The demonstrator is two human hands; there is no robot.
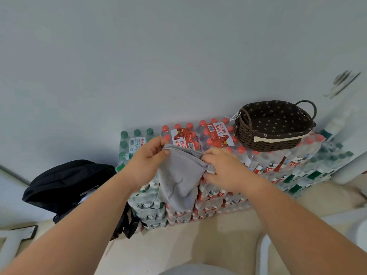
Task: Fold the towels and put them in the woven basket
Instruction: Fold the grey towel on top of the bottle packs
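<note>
Stacked water-bottle packs (218,175) carry the empty woven basket (274,126); left of it, our left hand (147,157) and right hand (222,167) pinch the unfolded grey towel (178,179).

The grey towel (179,175) is partly covered: its upper left corner sits inside the left hand (150,155) and its upper right edge is bunched under the fingers of the right hand (222,168), so neither corner can be seen. The towel and both forearms screen the front of the stacked shrink-wrapped water bottle packs (208,195). The woven basket (275,126) hides the pack tops beneath it. A black bag (65,185) is partly masked by the left forearm. At the right, a blurred metal wall fitting (342,82) cannot be identified. A pale rounded object (198,269) is cut off by the bottom edge.
</note>
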